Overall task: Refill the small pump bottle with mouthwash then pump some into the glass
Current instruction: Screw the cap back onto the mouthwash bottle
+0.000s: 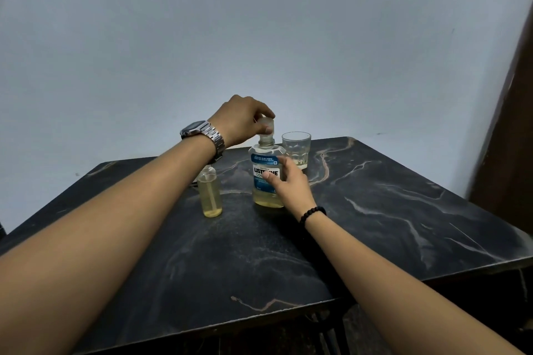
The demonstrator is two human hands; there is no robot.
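Note:
The mouthwash bottle (264, 179), clear with a blue label and pale yellow liquid, stands upright mid-table. My left hand (242, 119) grips its translucent cap (266, 125) from above, right over the bottle's neck. My right hand (288, 181) wraps around the bottle's right side and steadies it. To the left stands the small pump bottle (210, 196) holding yellowish liquid; its top is partly hidden behind my left wrist. A clear glass (296, 148) stands behind the mouthwash bottle to the right, with a little pale liquid at its bottom.
Everything stands on a black marbled table (375, 225), whose front edge runs across the lower part of the view. A pale wall rises behind it. A dark brown upright surface (516, 124) stands at the far right.

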